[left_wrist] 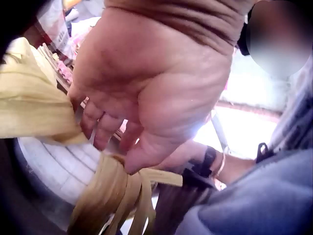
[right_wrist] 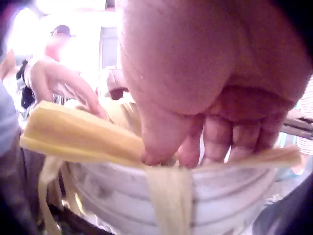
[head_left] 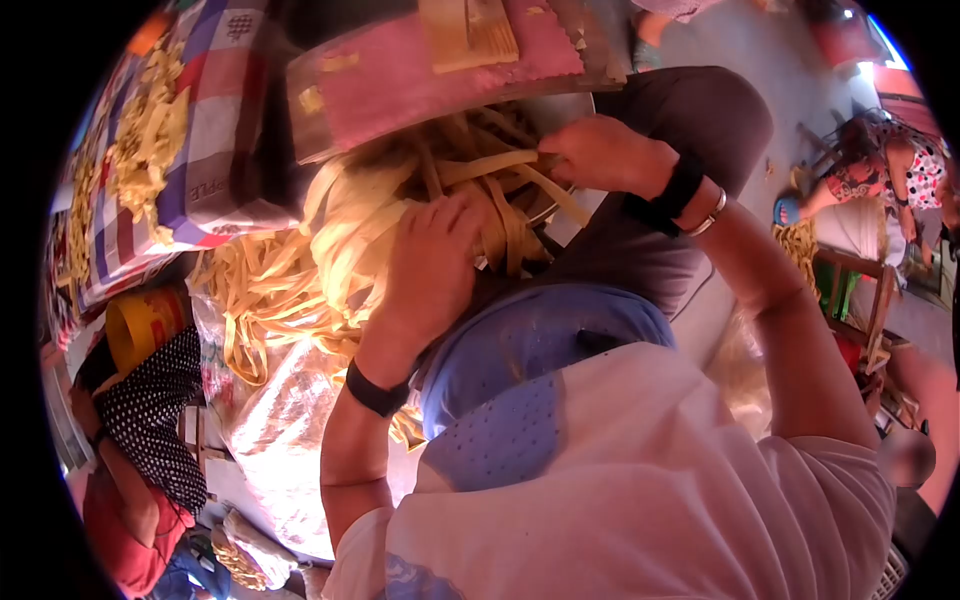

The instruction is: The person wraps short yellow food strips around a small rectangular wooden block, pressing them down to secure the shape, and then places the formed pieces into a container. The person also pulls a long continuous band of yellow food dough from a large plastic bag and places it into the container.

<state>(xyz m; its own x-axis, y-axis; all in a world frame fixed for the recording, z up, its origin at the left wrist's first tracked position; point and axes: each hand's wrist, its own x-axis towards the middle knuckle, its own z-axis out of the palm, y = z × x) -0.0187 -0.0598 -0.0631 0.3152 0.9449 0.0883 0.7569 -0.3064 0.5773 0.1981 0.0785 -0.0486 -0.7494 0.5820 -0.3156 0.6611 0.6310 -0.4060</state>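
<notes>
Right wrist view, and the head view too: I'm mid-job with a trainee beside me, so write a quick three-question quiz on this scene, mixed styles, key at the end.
1. What pinches a strip above the white tub?
A) left hand
B) right hand
C) tongs
2. True or false: each wrist has a black band on it.
3. Fill in the colour: in the head view, the sheet under the wooden block is ____.

Key: 1 B; 2 true; 3 pink.
</notes>
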